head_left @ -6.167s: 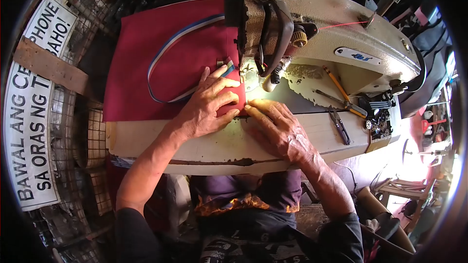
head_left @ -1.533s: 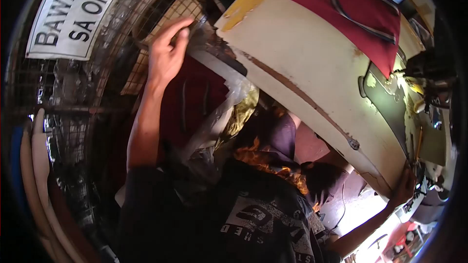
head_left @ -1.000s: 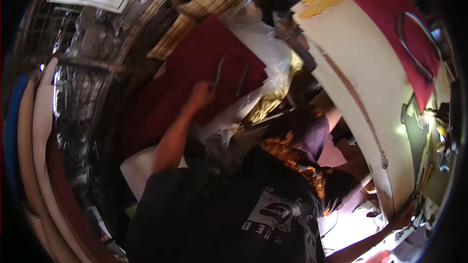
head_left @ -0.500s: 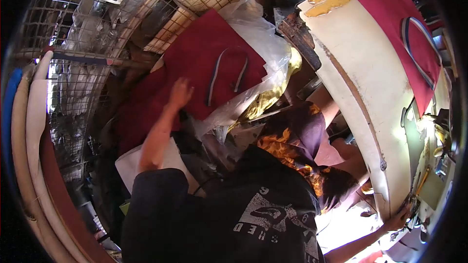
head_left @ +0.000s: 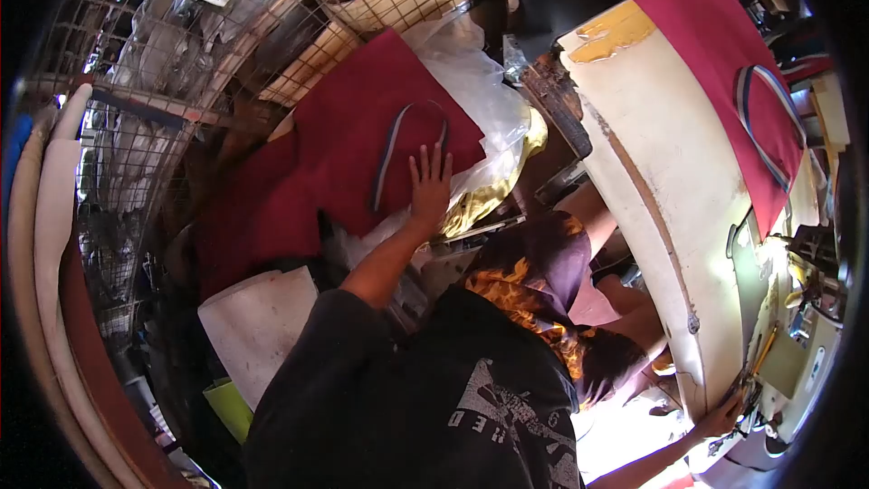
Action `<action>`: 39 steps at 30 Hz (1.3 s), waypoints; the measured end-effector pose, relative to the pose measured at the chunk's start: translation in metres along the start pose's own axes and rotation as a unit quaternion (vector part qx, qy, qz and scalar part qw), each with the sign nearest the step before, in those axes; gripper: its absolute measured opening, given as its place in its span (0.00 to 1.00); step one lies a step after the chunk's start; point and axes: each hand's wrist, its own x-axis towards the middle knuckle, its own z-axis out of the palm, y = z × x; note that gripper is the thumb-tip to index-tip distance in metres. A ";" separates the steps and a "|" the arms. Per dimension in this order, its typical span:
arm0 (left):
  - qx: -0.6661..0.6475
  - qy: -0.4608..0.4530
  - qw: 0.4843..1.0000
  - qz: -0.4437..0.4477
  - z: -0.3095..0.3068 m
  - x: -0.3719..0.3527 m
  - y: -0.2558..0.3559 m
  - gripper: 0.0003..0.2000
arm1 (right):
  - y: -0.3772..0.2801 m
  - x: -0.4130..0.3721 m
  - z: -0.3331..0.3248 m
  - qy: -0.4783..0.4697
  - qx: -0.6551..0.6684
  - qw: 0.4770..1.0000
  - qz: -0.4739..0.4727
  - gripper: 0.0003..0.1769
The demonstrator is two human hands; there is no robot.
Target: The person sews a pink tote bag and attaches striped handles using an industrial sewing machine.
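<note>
My left hand lies with fingers spread at the lower right part of a maroon sheet. Its fingertips overlap the right leg of a narrow striped strap, dark with a pale stripe, which curves in a loop on the sheet. Under the sheet's right side is clear plastic wrapping, with a shiny yellow wrapper below. Far to the right, my right hand reaches to the cluttered edge of the pale worktop, close to small tools; its fingers are small and partly hidden.
A long cream worktop with a worn edge curves down the right. Another maroon sheet with a similar striped strap hangs over its far end. Wire mesh and upright rolls stand at left. A white board sits below.
My left hand has moved right across the maroon sheet, from left of the strap to its right leg, with fingers now spread. My right hand stays at the worktop edge. The view has shifted slightly.
</note>
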 end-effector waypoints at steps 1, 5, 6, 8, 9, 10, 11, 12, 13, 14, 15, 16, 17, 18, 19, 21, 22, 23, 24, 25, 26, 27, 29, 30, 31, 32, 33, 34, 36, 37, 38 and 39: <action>-0.020 0.024 0.999 0.013 0.001 0.001 -0.006 0.28 | -0.004 0.001 0.003 -0.011 0.025 1.000 -0.002 0.27; -0.084 0.050 0.994 0.055 0.006 0.004 -0.021 0.12 | -0.008 -0.002 0.007 0.038 0.036 0.998 0.024 0.23; -0.097 0.041 0.992 0.063 0.008 0.007 -0.022 0.09 | -0.007 -0.003 0.004 0.039 0.022 0.999 0.013 0.23; -0.134 0.096 0.986 0.039 -0.003 0.019 -0.018 0.06 | -0.008 -0.003 0.003 0.040 -0.004 0.999 -0.009 0.22; -0.152 0.122 0.981 0.026 -0.007 0.025 -0.017 0.06 | -0.009 -0.002 0.004 0.040 -0.016 0.999 -0.020 0.22; -0.165 0.156 0.974 0.024 -0.015 0.032 -0.014 0.05 | -0.012 -0.002 0.004 0.026 0.033 0.999 0.010 0.22; -0.179 0.149 0.972 0.024 -0.015 0.037 -0.011 0.06 | -0.022 -0.004 0.002 0.025 0.030 0.999 0.014 0.22; -0.193 0.142 0.971 0.023 -0.017 0.041 -0.008 0.06 | -0.034 -0.006 0.000 0.023 0.027 0.999 0.019 0.22; -0.206 0.135 0.969 0.021 -0.014 0.042 -0.005 0.06 | -0.044 -0.007 -0.003 0.021 0.025 0.999 0.023 0.22; -0.195 0.113 0.974 0.025 -0.009 0.041 -0.002 0.07 | -0.052 -0.006 -0.008 -0.006 0.007 1.000 0.011 0.22; -0.184 0.092 0.978 0.031 -0.004 0.039 0.004 0.08 | -0.054 -0.005 -0.007 0.007 0.007 1.000 0.008 0.22; -0.172 0.067 0.982 0.036 -0.003 0.034 0.009 0.10 | -0.054 -0.005 -0.006 0.018 0.004 1.000 0.005 0.22; -0.162 0.050 0.984 0.052 -0.002 0.026 0.013 0.11 | -0.053 -0.008 -0.005 0.026 0.002 1.000 0.001 0.22; -0.151 0.033 0.986 0.067 -0.001 0.018 0.016 0.12 | -0.043 -0.009 -0.002 0.051 -0.011 0.999 -0.012 0.22; -0.140 0.018 0.987 0.082 -0.003 0.012 0.019 0.14 | -0.039 -0.009 -0.004 0.045 -0.026 0.999 -0.008 0.24; -0.208 -0.021 0.968 0.140 0.003 0.000 0.023 0.16 | -0.036 -0.007 -0.004 0.027 -0.047 0.999 -0.005 0.28; -0.250 0.019 0.957 0.148 0.007 -0.008 0.028 0.18 | -0.032 -0.004 -0.003 -0.003 -0.003 1.000 0.027 0.27; -0.184 -0.080 0.954 0.221 -0.017 -0.010 0.020 0.19 | -0.023 0.000 0.002 -0.003 0.045 0.999 0.019 0.26; -0.171 -0.061 0.954 0.237 -0.029 -0.012 0.014 0.18 | -0.015 0.001 0.007 0.003 0.017 0.999 0.048 0.26; -0.161 -0.043 0.953 0.255 -0.035 -0.012 0.006 0.18 | -0.036 -0.001 0.000 0.010 -0.016 0.997 0.076 0.26; -0.152 -0.044 0.961 0.229 -0.039 -0.012 -0.007 0.17 | -0.027 0.000 0.000 0.010 -0.009 1.000 0.022 0.28; -0.143 -0.042 0.968 0.203 -0.043 -0.008 -0.025 0.17 | -0.021 0.002 -0.001 0.005 -0.034 0.999 0.026 0.28; -0.147 -0.036 0.979 0.134 -0.043 -0.006 -0.073 0.16 | -0.019 0.008 0.000 0.001 -0.081 0.996 0.035 0.29; -0.160 -0.036 0.982 0.090 -0.043 -0.011 -0.104 0.16 | -0.032 0.003 0.001 0.003 -0.028 0.998 0.053 0.30; -0.179 -0.122 0.976 0.030 -0.050 -0.011 -0.136 0.16 | -0.032 0.003 0.000 0.000 -0.041 0.999 0.034 0.30; -0.195 -0.208 0.958 -0.028 -0.058 -0.015 -0.170 0.16 | -0.030 0.004 -0.002 -0.003 -0.055 0.998 0.017 0.30; -0.171 -0.191 0.965 -0.049 -0.049 -0.033 -0.205 0.17 | -0.028 0.003 -0.005 -0.006 -0.069 0.998 0.000 0.30; -0.134 -0.264 0.954 -0.053 -0.031 -0.052 -0.250 0.20 | -0.024 0.004 -0.006 -0.001 -0.074 0.997 0.003 0.30; -0.112 -0.384 0.913 -0.084 -0.041 -0.085 -0.306 0.27 | -0.020 0.005 -0.001 0.007 -0.084 0.996 0.008 0.29; -0.101 -0.431 0.893 -0.078 -0.061 -0.099 -0.323 0.30 | -0.025 0.005 -0.001 0.001 -0.078 0.997 0.009 0.30; -0.090 -0.478 0.871 -0.071 -0.087 -0.109 -0.329 0.34 | -0.035 0.004 -0.005 -0.007 -0.074 0.997 0.009 0.30; -0.093 -0.489 0.865 -0.061 -0.105 -0.114 -0.327 0.35 | -0.039 0.002 -0.008 -0.013 -0.070 0.997 0.011 0.30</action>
